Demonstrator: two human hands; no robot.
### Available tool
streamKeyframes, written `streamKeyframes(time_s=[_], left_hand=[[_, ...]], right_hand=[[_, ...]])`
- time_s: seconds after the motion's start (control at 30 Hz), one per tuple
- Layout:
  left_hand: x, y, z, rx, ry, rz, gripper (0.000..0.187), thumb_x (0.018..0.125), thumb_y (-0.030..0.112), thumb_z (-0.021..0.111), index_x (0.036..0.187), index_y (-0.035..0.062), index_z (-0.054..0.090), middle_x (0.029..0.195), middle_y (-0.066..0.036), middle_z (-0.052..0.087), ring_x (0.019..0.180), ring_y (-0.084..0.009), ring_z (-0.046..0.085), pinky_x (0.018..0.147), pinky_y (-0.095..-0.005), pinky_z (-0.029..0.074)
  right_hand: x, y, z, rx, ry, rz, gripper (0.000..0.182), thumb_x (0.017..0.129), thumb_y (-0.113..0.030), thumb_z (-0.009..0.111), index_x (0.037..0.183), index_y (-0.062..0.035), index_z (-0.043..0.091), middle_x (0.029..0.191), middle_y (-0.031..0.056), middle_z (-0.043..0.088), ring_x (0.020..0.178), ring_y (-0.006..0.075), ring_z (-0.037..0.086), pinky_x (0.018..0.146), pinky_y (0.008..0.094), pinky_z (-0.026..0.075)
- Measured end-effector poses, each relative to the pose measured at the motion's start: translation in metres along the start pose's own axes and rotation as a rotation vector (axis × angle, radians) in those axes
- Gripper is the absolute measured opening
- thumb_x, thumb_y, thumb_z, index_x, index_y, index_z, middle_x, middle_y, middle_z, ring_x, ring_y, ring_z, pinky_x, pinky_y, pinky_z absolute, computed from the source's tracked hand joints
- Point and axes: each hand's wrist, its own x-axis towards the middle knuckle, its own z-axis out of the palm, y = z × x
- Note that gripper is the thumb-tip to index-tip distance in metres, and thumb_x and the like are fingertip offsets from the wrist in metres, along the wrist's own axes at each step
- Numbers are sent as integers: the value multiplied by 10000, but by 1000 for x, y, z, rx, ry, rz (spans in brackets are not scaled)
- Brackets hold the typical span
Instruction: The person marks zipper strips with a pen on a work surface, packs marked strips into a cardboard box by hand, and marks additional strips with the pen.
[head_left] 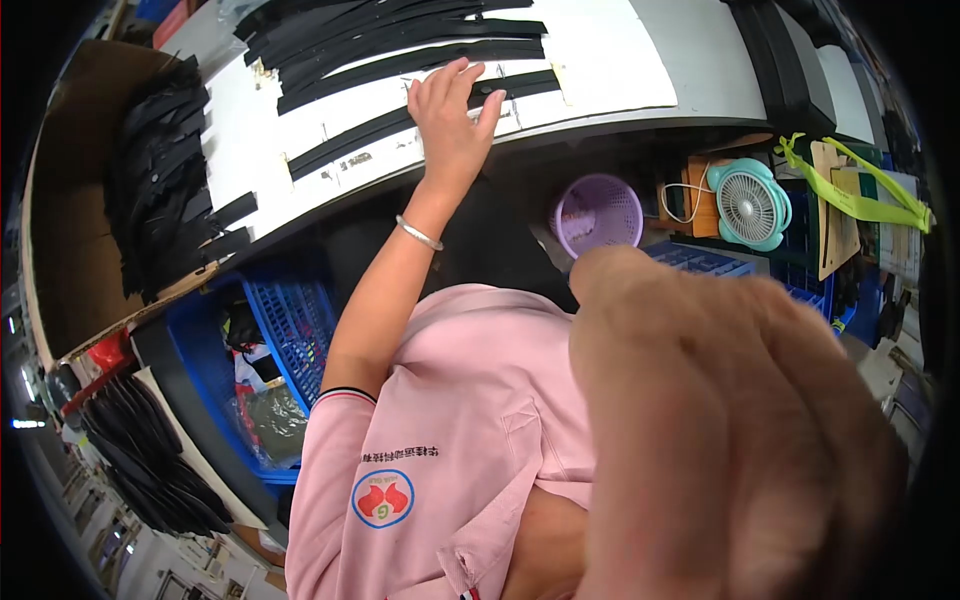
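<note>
My left hand [452, 112], with a silver bracelet on its wrist, rests over a black strip [375, 128] near the front edge of a white board [620, 60]. Its fingers and thumb are apart, and nothing shows gripped between them. More black strips [400, 52] lie side by side farther back on the board. My right hand [720, 400] is very close to the camera, large and blurred at the lower right. Its fingertips are out of sight, so whether it holds anything cannot be made out.
A cardboard box [75, 200] with black strips stands at the left. Below it is a blue basket [215, 365] with bagged items. A purple basket [600, 215], a teal fan [750, 205] and a yellow-green strap [860, 200] are at the right, beyond the board's front edge.
</note>
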Motion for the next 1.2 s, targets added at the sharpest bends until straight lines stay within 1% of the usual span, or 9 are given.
streamKeyframes(time_s=[0.2, 0.23, 0.33, 0.5, 0.6, 0.77, 0.8, 1.1, 1.2], left_hand=[[-24, -2, -45, 223, -58, -13, 409, 918, 256, 712, 1291, 99, 653, 1411, -135, 564, 1362, -331, 455, 1149, -585, 211], [-27, -5, -50, 232, -149, -41, 483, 957, 309, 668, 1397, 126, 588, 1498, -159, 485, 1437, -368, 367, 1161, -610, 174], [-28, -14, -49, 293, -250, -48, 536, 980, 366, 627, 1463, 159, 522, 1559, -169, 407, 1474, -393, 302, 1166, -638, 143], [6, -26, -33, 350, -327, -26, 647, 989, 411, 597, 1558, 195, 376, 1638, -182, 251, 1507, -460, 172, 1087, -784, 86], [34, -44, -12, 321, -190, 41, 676, 989, 411, 596, 1577, 202, 336, 1641, -195, 234, 1520, -455, 130, 1092, -783, 71], [86, -95, 25, 483, -220, 81, 727, 980, 480, 598, 1589, 206, 311, 1667, -186, 178, 1539, -429, 88, 1121, -753, -4], [105, -78, 17, 413, -249, -23, 733, 963, 349, 630, 1591, 196, 285, 1649, -199, 195, 1521, -424, 134, 1130, -746, 47], [208, -144, 44, 643, -201, 43, 902, 839, 99, 673, 1610, 230, 225, 1640, -199, 206, 1516, -397, 175, 1106, -781, 85], [236, -156, 38, 691, -272, 27, 879, 874, 117, 646, 1616, 242, 192, 1645, -187, 196, 1512, -387, 190, 1111, -778, 98]], right_hand=[[-12, -7, 3, -187, -181, -41, 97, 882, -86, 606, 877, -8, 664, 864, 121, 664, 748, 221, 612, 796, 352, 503], [-13, -10, 2, -201, -198, -48, 96, 881, -85, 608, 878, -9, 666, 866, 120, 666, 750, 220, 614, 796, 351, 504], [-15, -17, -3, -243, -234, -68, 94, 879, -83, 613, 881, -10, 671, 871, 119, 671, 756, 218, 619, 796, 346, 507], [-16, -26, -16, -281, -263, -96, 90, 875, -80, 621, 886, -12, 680, 879, 116, 679, 765, 214, 628, 795, 338, 513], [-12, -29, -23, -300, -272, -116, 89, 873, -78, 626, 888, -13, 685, 884, 115, 683, 770, 212, 633, 794, 333, 516], [-5, -30, -34, -337, -272, -130, 87, 869, -75, 635, 893, -15, 693, 893, 112, 691, 779, 208, 642, 793, 325, 521], [-3, -31, -37, -342, -272, -133, 87, 869, -74, 636, 894, -15, 695, 894, 112, 693, 781, 207, 644, 793, 323, 523], [14, -23, -69, -393, -267, -152, 87, 862, -69, 651, 902, -18, 710, 910, 107, 707, 797, 201, 660, 791, 309, 532], [21, -12, -80, -411, -269, -140, 88, 860, -67, 656, 905, -19, 715, 915, 105, 712, 803, 198, 665, 790, 304, 536]])
